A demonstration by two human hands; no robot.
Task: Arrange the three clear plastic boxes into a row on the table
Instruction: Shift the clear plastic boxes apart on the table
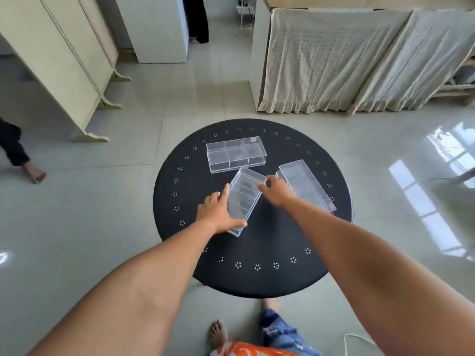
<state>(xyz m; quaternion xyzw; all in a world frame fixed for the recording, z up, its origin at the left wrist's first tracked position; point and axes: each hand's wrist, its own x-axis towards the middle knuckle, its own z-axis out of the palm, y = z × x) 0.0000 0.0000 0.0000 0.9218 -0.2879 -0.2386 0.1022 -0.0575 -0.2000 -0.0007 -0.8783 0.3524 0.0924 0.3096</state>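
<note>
Three clear plastic boxes lie on a round black table (270,253). The middle box (244,199) sits tilted near the table's centre. My left hand (218,211) grips its left long side and near corner. My right hand (276,192) pinches its far right corner. The far box (235,154) lies crosswise toward the table's back, apart from both hands. The right box (307,185) rests at an angle on the right side, just behind my right hand; its near end reaches the table's edge.
Pale tiled floor surrounds the table. A cream folding screen (59,60) stands at the left and a cloth-draped shelf (347,65) at the back right. Another person's foot (33,173) is on the floor at the left. My own feet (218,332) are under the table's near edge.
</note>
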